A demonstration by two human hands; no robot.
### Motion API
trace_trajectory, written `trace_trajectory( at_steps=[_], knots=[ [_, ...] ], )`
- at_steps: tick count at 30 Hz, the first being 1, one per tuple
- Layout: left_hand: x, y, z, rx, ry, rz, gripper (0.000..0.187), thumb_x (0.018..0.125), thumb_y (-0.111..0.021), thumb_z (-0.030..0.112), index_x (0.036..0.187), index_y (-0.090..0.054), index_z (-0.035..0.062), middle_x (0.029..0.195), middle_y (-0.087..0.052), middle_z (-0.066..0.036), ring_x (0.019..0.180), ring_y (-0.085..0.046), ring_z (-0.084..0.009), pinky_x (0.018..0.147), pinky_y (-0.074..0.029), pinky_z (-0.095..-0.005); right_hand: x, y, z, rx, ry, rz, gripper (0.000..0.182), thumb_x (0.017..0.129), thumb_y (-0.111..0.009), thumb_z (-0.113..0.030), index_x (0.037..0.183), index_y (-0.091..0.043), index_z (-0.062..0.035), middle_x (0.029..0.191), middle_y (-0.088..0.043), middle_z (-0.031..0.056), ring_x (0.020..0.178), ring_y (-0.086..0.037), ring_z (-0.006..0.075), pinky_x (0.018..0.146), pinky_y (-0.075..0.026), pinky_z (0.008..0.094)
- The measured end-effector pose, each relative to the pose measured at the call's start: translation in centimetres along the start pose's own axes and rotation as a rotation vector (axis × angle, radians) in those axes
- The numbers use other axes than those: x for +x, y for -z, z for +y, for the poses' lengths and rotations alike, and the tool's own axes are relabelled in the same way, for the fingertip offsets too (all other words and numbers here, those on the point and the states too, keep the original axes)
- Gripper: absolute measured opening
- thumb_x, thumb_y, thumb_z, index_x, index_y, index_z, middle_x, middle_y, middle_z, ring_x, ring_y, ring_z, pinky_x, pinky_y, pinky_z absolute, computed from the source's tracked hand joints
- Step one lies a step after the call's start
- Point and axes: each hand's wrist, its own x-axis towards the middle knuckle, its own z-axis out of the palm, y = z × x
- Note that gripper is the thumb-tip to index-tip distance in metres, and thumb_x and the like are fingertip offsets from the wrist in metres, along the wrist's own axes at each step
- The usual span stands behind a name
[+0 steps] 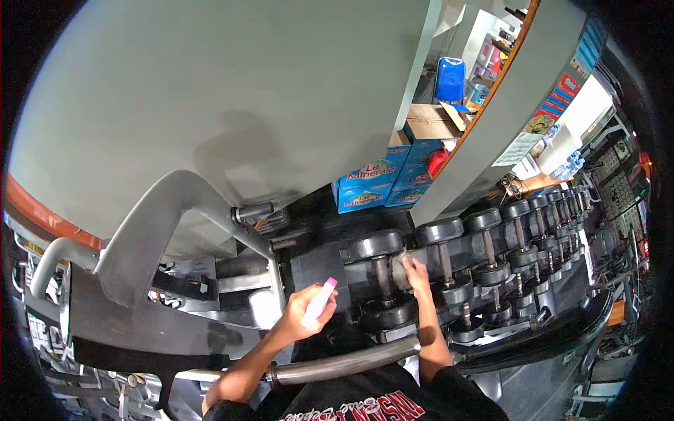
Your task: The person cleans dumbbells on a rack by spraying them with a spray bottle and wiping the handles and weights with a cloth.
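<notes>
My left hand (303,313) is closed around a small white bottle with a pink cap (320,302), its cap pointing up and away from me. In my right hand (415,272) is a pale, greyish cloth (401,270), bunched up beside the handle of the nearest large dumbbell (382,278). That dumbbell has thick dark round heads and a metal handle. Just right of the cloth lies another dumbbell (444,261) on the rack.
A long row of dumbbells (519,231) runs off to the right. Across my front passes a curved metal bar (344,363). A grey machine frame (140,245) stands at left. Blue cartons (368,184) are stacked by the pillar (484,133).
</notes>
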Motion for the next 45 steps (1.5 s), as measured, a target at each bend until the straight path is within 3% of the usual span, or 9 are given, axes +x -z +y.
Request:
trace_trajectory(
  at_steps=[3,11,13,16,20,28,33,36,45],
  knots=[
    [-0.3,-0.2,-0.7,-0.06,0.08,-0.02,0.017,0.081,-0.065,0.003,0.098,-0.061,-0.0002,0.083,-0.063,-0.006,0.069,-0.061,-0.0114,0.061,-0.048,-0.0254,-0.8,-0.1,-2.3,1.049,-0.659,-0.332,0.032,0.095,-0.054,-0.031,0.113,-0.061,-0.0056,0.107,-0.066,0.0074,0.095,-0.064,0.0194,0.086,-0.051,0.035],
    [-0.4,-0.3,-0.5,-0.113,0.199,0.02,0.017,0.08,-0.065,0.0,0.097,-0.062,0.0005,0.077,-0.061,-0.004,0.06,-0.056,-0.0088,0.056,-0.045,-0.0243,0.7,-3.6,-1.3,1.683,-0.816,-0.015,0.026,0.098,-0.046,-0.029,0.107,-0.059,-0.0079,0.096,-0.067,0.0065,0.089,-0.065,0.0225,0.079,-0.053,0.0387],
    [-0.3,-0.2,-0.3,-0.099,0.223,0.014,0.017,0.081,-0.066,0.001,0.097,-0.061,0.0006,0.077,-0.061,-0.003,0.06,-0.056,-0.0085,0.055,-0.045,-0.0241,3.0,-5.9,5.8,2.127,-0.43,-0.702,0.027,0.1,-0.043,-0.028,0.107,-0.058,-0.0078,0.1,-0.065,0.0057,0.093,-0.064,0.0211,0.081,-0.053,0.0375],
    [-0.2,-0.1,-0.3,-0.161,0.233,0.02,0.017,0.082,-0.065,0.001,0.099,-0.06,0.0005,0.076,-0.061,-0.003,0.06,-0.056,-0.008,0.056,-0.046,-0.024,-0.9,-2.8,-3.5,1.782,-0.57,-0.086,0.022,0.099,-0.045,-0.024,0.109,-0.058,-0.008,0.103,-0.064,0.0048,0.094,-0.063,0.0203,0.083,-0.053,0.0367],
    [-0.6,-0.1,-0.9,-0.172,0.211,0.039,0.017,0.083,-0.065,0.001,0.099,-0.06,-0.0001,0.078,-0.062,-0.004,0.064,-0.059,-0.0079,0.055,-0.048,-0.0233,-4.8,0.0,-11.2,1.517,-0.413,0.0,0.024,0.097,-0.051,-0.022,0.115,-0.057,-0.0082,0.106,-0.065,0.0043,0.098,-0.062,0.0188,0.09,-0.049,0.0352],
    [-0.5,-0.5,-1.0,-0.204,0.255,0.037,0.017,0.084,-0.064,0.0,0.101,-0.059,-0.0009,0.083,-0.063,-0.005,0.064,-0.06,-0.0083,0.055,-0.05,-0.0232,-10.3,-3.2,-13.6,1.483,-0.766,-0.741,0.033,0.098,-0.047,-0.028,0.124,-0.053,-0.0075,0.118,-0.062,0.0096,0.109,-0.059,0.0239,0.099,-0.045,0.0397],
    [-0.4,-0.1,-0.6,-0.264,0.264,0.065,0.019,0.084,-0.064,0.0,0.103,-0.058,-0.0007,0.083,-0.062,-0.005,0.064,-0.06,-0.0077,0.054,-0.05,-0.0226,-7.1,-8.7,-8.3,1.551,-0.886,-0.437,0.031,0.101,-0.038,-0.029,0.117,-0.056,-0.0096,0.112,-0.063,0.0067,0.107,-0.059,0.0214,0.099,-0.044,0.0371],
    [-0.4,0.2,-1.0,-0.232,0.244,0.062,0.02,0.085,-0.063,0.0,0.104,-0.058,-0.0005,0.083,-0.062,-0.004,0.063,-0.06,-0.0078,0.052,-0.049,-0.0227,-4.8,-12.2,-4.0,1.423,-0.379,-0.469,0.029,0.102,-0.031,-0.021,0.111,-0.056,-0.0074,0.101,-0.063,0.0072,0.099,-0.06,0.0204,0.096,-0.046,0.0348],
    [-0.5,0.0,-0.9,-0.22,0.275,0.054,0.019,0.084,-0.063,-0.001,0.102,-0.059,-0.0001,0.082,-0.062,-0.004,0.062,-0.06,-0.0079,0.053,-0.049,-0.0225,-4.8,-0.7,-10.1,1.727,-0.729,-0.56,0.025,0.096,-0.042,-0.012,0.107,-0.06,0.0019,0.103,-0.067,0.0118,0.094,-0.066,0.0224,0.084,-0.055,0.0329]
  ],
)
